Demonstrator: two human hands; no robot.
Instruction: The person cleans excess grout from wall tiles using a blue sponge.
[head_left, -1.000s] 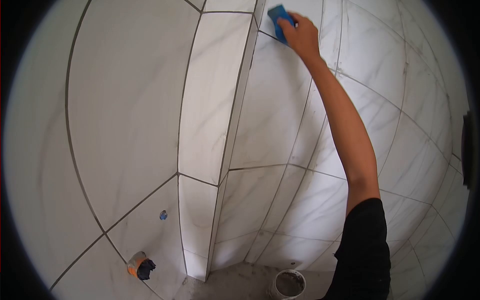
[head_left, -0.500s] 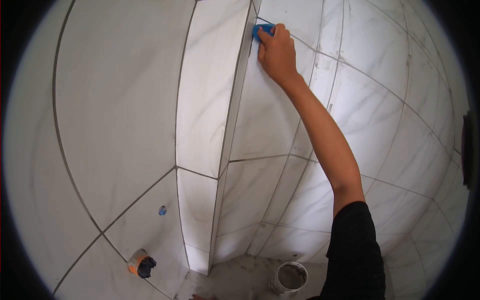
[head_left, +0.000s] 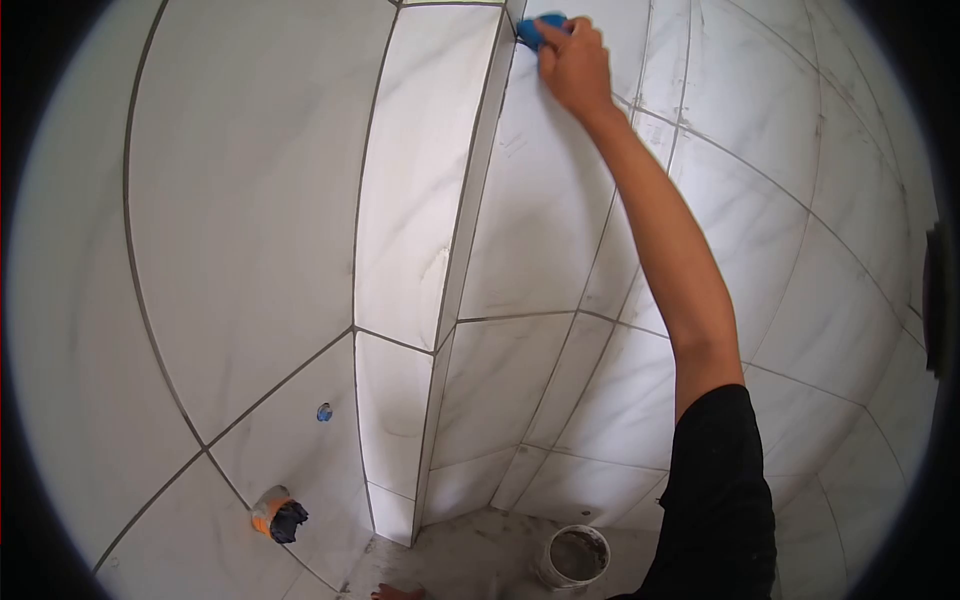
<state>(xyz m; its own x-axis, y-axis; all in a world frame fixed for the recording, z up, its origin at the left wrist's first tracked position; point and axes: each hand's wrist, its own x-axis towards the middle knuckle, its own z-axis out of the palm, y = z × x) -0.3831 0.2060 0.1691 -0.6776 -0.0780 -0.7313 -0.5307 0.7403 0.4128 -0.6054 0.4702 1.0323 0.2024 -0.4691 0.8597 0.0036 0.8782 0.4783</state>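
Observation:
High on the marbled wall tiles, my right hand (head_left: 578, 72) is closed around a small blue grout spreader (head_left: 541, 30). Its edge meets the inside corner where the narrow side of a tiled column (head_left: 425, 170) joins the wall, near a grey joint line. Fingers cover part of the spreader. Faint smears mark the tile (head_left: 545, 210) just below my hand. My left hand is out of the picture.
A white bucket (head_left: 603, 575) holding grey paste stands on the grey-stained floor (head_left: 460, 555). From the left wall juts an orange pipe end (head_left: 264, 518) stuffed with black material, below a small blue fitting (head_left: 324, 412). Part of a bare foot (head_left: 397, 593) shows at the bottom edge.
My right hand has slid upward and slightly right with the blue grout spreader still in it. More of the foot shows at the bottom edge.

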